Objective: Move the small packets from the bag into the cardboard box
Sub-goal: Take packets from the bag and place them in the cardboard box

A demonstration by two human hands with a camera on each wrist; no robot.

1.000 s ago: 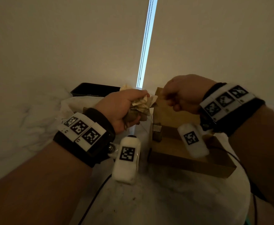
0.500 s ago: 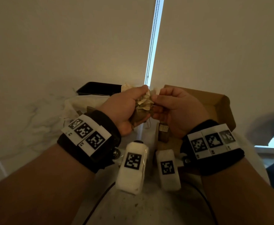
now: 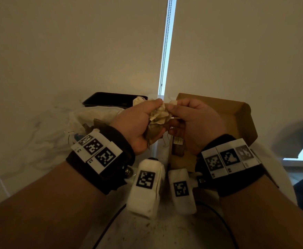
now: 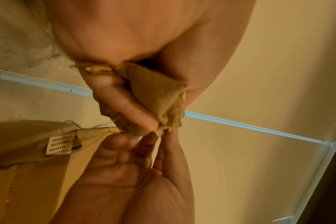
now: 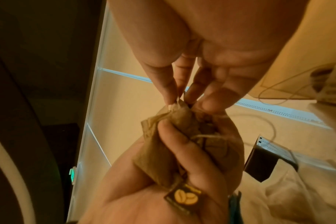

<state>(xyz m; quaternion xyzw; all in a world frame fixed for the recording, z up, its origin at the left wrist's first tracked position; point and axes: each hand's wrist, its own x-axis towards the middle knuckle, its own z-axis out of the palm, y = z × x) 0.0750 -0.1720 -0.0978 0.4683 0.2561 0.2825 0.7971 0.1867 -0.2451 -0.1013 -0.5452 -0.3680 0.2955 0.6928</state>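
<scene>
My left hand grips a crumpled bunch of small tan packets with loose strings, held above the table left of the cardboard box. My right hand meets it from the right and pinches the top corner of one packet between thumb and fingertips. In the right wrist view a black tag with yellow coffee beans hangs from the bunch. One packet with a white printed tag lies inside the open box, seen also as a tag in the left wrist view.
A white cloth bag lies slumped on the table behind my left wrist. A black tray stands at the back by the wall. The box's lid flap stands up on the right. Cables run across the near table.
My right hand has come back left from over the box to the bunch in my left hand and now pinches a packet. The left hand has stayed put.
</scene>
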